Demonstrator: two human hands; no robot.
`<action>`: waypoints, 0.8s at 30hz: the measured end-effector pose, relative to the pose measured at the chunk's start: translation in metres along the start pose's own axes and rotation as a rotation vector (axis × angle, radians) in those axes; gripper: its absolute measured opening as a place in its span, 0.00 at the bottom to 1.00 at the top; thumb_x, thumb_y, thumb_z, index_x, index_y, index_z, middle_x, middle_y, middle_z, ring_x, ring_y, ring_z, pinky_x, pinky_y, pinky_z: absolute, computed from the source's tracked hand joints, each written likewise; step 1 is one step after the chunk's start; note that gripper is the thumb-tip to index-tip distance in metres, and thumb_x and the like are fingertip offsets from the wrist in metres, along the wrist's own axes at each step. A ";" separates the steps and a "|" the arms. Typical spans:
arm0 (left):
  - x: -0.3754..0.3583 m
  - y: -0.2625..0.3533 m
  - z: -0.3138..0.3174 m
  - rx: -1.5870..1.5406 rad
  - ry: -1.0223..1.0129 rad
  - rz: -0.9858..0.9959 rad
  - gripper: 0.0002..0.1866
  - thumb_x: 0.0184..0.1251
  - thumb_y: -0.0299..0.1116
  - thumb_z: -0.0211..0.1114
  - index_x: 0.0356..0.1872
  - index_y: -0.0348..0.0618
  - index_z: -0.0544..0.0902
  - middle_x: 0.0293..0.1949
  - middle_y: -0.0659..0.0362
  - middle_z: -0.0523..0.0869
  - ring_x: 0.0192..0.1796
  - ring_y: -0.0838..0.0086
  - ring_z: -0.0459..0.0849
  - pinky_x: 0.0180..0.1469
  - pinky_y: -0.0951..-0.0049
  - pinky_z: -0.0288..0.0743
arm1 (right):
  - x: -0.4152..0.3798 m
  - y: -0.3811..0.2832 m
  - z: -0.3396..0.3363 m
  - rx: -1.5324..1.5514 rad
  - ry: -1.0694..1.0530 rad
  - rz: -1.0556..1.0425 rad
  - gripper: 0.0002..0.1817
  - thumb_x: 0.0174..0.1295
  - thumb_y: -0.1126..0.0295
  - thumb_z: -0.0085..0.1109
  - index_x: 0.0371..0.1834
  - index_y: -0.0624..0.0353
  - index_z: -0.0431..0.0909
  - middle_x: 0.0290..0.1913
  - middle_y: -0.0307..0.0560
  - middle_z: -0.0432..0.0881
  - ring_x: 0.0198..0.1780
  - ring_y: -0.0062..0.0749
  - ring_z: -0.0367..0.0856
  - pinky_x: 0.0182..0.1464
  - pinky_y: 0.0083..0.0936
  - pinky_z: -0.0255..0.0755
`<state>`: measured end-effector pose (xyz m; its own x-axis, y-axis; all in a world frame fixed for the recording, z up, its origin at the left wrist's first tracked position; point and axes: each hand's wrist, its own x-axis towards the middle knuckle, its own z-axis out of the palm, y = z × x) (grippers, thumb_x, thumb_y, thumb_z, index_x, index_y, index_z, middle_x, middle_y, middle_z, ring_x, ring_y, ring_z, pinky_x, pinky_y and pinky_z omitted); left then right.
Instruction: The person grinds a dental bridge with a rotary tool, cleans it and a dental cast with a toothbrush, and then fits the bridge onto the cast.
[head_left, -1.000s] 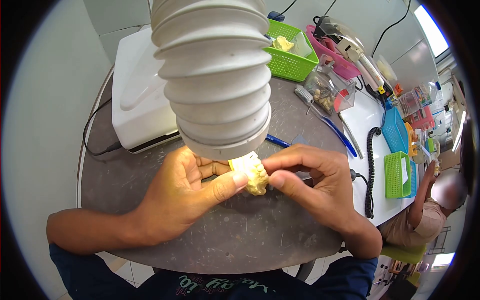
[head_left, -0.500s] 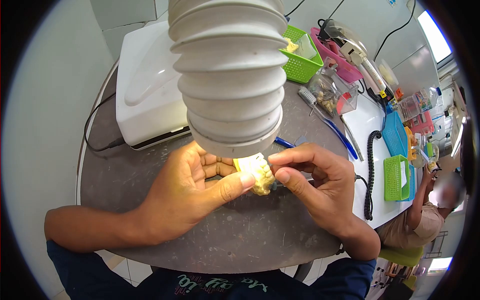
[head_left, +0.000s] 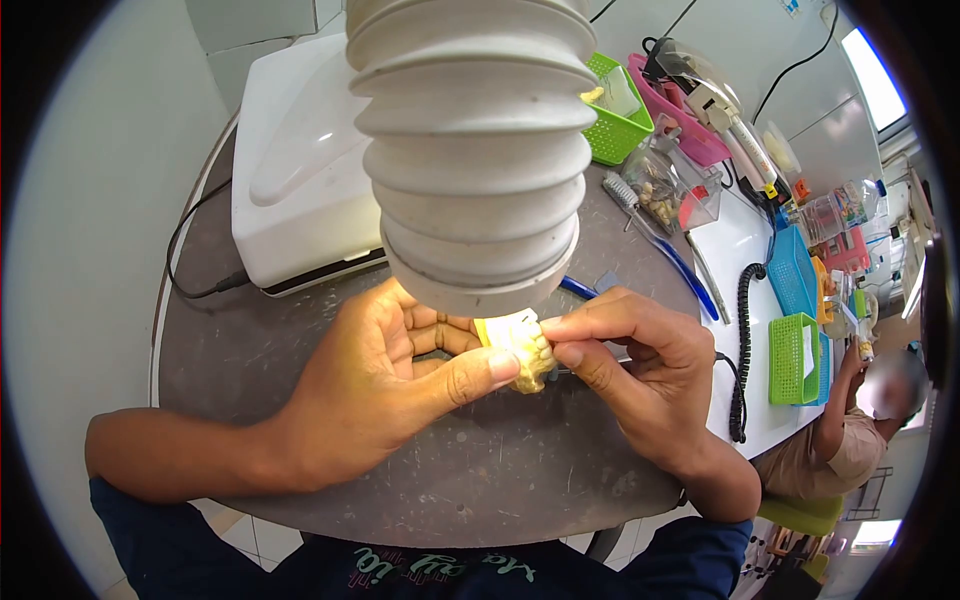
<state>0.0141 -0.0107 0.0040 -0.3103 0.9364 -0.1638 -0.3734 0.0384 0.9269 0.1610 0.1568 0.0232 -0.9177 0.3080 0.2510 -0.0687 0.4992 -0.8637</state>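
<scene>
A pale yellow dental model (head_left: 527,348) with a row of teeth is held over the table, just under the mouth of a white ribbed hose (head_left: 480,180). My left hand (head_left: 385,385) grips it from the left, thumb pressed on its front and fingers curled behind. At the model's right edge, the index fingertip of my right hand (head_left: 645,365) touches the teeth, with the thumb close below in a pinch. Whatever lies between those two fingertips is too small to tell. Part of the model is hidden by my left thumb.
A white machine (head_left: 305,170) stands at the left of the grey table (head_left: 430,500). Behind my right hand lie a blue-handled brush (head_left: 670,250) and a clear container (head_left: 665,190). Green baskets (head_left: 793,360) and a blue basket (head_left: 790,270) stand to the right. A person (head_left: 830,440) sits farther right.
The dental model has shifted slightly right and tilted a little. My right index fingertip, beside the teeth before, now touches them. My left hand keeps its grip.
</scene>
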 end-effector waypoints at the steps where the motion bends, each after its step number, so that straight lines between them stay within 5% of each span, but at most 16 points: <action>1: 0.000 0.000 0.000 -0.001 0.001 -0.001 0.32 0.67 0.22 0.65 0.69 0.31 0.61 0.59 0.49 0.77 0.59 0.70 0.81 0.59 0.72 0.79 | 0.001 0.001 0.000 -0.033 -0.003 -0.051 0.10 0.59 0.80 0.66 0.43 0.61 0.87 0.36 0.47 0.88 0.36 0.27 0.86 0.40 0.20 0.77; 14: -0.003 -0.001 0.008 -0.024 0.078 0.076 0.39 0.55 0.17 0.73 0.67 0.31 0.62 0.61 0.50 0.74 0.62 0.67 0.77 0.65 0.66 0.75 | 0.000 0.004 0.001 -0.143 -0.044 -0.242 0.12 0.54 0.80 0.70 0.43 0.64 0.84 0.39 0.48 0.87 0.39 0.31 0.87 0.41 0.23 0.79; 24: -0.003 0.002 0.007 -0.007 0.071 0.079 0.35 0.56 0.19 0.74 0.62 0.30 0.64 0.55 0.49 0.77 0.59 0.66 0.79 0.63 0.67 0.77 | -0.007 0.004 0.009 0.001 0.029 -0.088 0.21 0.51 0.71 0.77 0.48 0.65 0.82 0.45 0.48 0.87 0.42 0.28 0.87 0.47 0.22 0.82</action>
<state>0.0205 -0.0111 0.0091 -0.4002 0.9093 -0.1140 -0.3509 -0.0371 0.9357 0.1641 0.1495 0.0140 -0.8964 0.2859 0.3388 -0.1493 0.5248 -0.8380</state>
